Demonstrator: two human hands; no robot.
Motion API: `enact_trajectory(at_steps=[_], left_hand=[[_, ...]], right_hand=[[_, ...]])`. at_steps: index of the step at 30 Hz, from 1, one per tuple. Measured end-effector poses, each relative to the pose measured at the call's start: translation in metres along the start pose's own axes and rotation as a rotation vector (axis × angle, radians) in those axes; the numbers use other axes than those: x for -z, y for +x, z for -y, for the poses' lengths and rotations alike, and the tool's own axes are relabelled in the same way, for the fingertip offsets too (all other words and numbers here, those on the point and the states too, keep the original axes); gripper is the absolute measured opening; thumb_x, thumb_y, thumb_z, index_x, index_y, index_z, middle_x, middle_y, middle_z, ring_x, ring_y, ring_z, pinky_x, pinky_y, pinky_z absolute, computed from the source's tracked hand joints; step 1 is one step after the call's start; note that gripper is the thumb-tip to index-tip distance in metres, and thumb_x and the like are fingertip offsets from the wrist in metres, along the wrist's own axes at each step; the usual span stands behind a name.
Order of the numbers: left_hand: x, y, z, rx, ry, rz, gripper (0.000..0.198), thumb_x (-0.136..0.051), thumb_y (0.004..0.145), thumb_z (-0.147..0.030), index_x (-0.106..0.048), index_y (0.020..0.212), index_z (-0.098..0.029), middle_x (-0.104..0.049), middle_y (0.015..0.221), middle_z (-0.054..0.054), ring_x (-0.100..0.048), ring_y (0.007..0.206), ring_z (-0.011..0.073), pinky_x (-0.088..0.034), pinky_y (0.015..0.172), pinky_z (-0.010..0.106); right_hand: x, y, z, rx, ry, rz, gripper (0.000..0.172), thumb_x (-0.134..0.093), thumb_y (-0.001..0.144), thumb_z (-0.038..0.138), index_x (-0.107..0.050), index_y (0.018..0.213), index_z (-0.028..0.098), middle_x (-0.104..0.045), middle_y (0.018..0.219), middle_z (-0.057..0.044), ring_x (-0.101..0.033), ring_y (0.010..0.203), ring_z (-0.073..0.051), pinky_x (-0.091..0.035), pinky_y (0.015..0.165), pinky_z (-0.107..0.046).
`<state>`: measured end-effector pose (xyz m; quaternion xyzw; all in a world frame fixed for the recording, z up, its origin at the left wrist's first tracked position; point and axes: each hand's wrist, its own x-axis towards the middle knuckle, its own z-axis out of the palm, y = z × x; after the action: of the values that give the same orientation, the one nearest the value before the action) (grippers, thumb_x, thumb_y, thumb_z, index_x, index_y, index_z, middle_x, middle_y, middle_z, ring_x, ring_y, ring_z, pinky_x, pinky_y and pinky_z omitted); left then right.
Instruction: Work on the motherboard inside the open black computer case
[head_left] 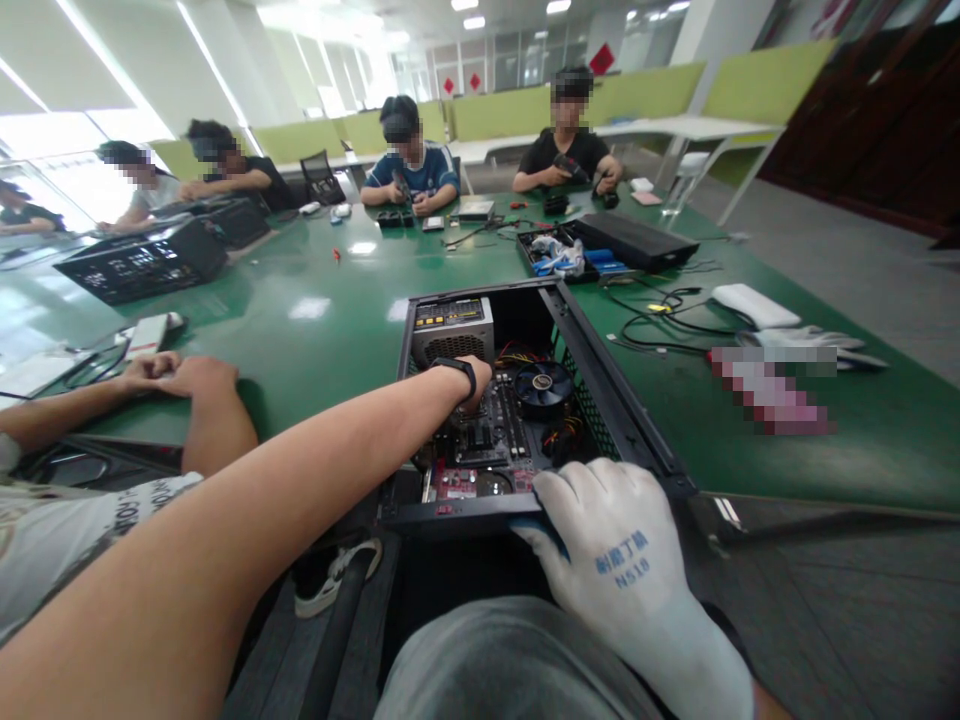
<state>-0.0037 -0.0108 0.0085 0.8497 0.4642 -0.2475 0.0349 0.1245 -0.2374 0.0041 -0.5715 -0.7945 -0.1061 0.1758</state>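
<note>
An open black computer case (pixel 630 425) lies in front of me at the table's near edge. My left hand (pixel 477 384), bare and with a black wristband, reaches down into it over the motherboard (pixel 480 432). Its fingers are mostly hidden, so what they touch cannot be made out. Beside that hand are the power supply (pixel 457 346) and a round cooling fan (pixel 541 386). Near the front edge inside sits a red circuit board (pixel 457 484). My right hand (pixel 611 545), in a white glove, is closed around the near rim of the case, fingers on top and thumb below.
The green table (pixel 300 330) holds black cables (pixel 652 325), a white glove (pixel 810 345) and an open black box (pixel 536 262) with blue items. A neighbour's hands (pixel 161 375) rest at the left. Several people work across the table. Another black case (pixel 142 262) stands far left.
</note>
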Motion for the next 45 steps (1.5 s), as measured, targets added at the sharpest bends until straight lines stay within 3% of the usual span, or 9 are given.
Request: enact_trajectory(at_steps=[9, 16, 23, 30, 45], left_hand=[[-0.002, 0.007, 0.004, -0.003, 0.058, 0.054, 0.063, -0.086, 0.053, -0.030, -0.073, 0.111, -0.008, -0.072, 0.110, 0.021, -0.068, 0.101, 0.0334, -0.055, 0.086, 0.035], [-0.002, 0.007, 0.004, 0.001, 0.043, 0.047, 0.055, -0.085, 0.055, -0.023, -0.075, 0.107, -0.008, -0.072, 0.108, 0.021, -0.067, 0.103, 0.0332, -0.053, 0.091, 0.035], [0.000, 0.003, 0.002, -0.002, 0.119, 0.067, 0.053, -0.082, 0.062, -0.029, -0.074, 0.110, -0.009, -0.073, 0.111, 0.017, -0.068, 0.103, 0.0281, -0.053, 0.089, 0.028], [0.009, -0.007, -0.004, 0.004, 0.091, 0.069, 0.051, -0.084, 0.059, -0.023, -0.075, 0.107, -0.008, -0.073, 0.108, 0.018, -0.068, 0.103, 0.0298, -0.052, 0.092, 0.031], [0.005, 0.000, 0.000, -0.029, 0.132, 0.079, 0.051, -0.082, 0.060, -0.027, -0.074, 0.106, -0.005, -0.074, 0.104, 0.019, -0.069, 0.097, 0.0285, -0.054, 0.087, 0.029]], right_hand=[[0.001, 0.001, 0.000, -0.020, 0.011, 0.038, 0.022, -0.068, 0.078, 0.044, -0.060, 0.086, 0.025, -0.059, 0.079, -0.005, -0.045, 0.075, -0.023, -0.021, 0.069, -0.037], [0.001, 0.000, 0.001, -0.024, -0.002, 0.015, 0.025, -0.069, 0.078, 0.046, -0.062, 0.088, 0.024, -0.059, 0.079, -0.004, -0.044, 0.075, -0.023, -0.022, 0.069, -0.037], [0.002, -0.002, 0.001, -0.020, -0.007, 0.022, 0.025, -0.070, 0.077, 0.042, -0.061, 0.090, 0.023, -0.059, 0.079, -0.004, -0.043, 0.076, -0.022, -0.021, 0.070, -0.036], [0.000, -0.001, 0.000, -0.011, -0.008, 0.017, 0.025, -0.070, 0.078, 0.042, -0.061, 0.090, 0.022, -0.058, 0.079, -0.004, -0.042, 0.076, -0.022, -0.020, 0.070, -0.036], [0.002, 0.000, 0.001, 0.001, -0.014, -0.009, 0.024, -0.071, 0.076, 0.041, -0.062, 0.087, 0.021, -0.057, 0.076, -0.004, -0.041, 0.074, -0.021, -0.019, 0.068, -0.035]])
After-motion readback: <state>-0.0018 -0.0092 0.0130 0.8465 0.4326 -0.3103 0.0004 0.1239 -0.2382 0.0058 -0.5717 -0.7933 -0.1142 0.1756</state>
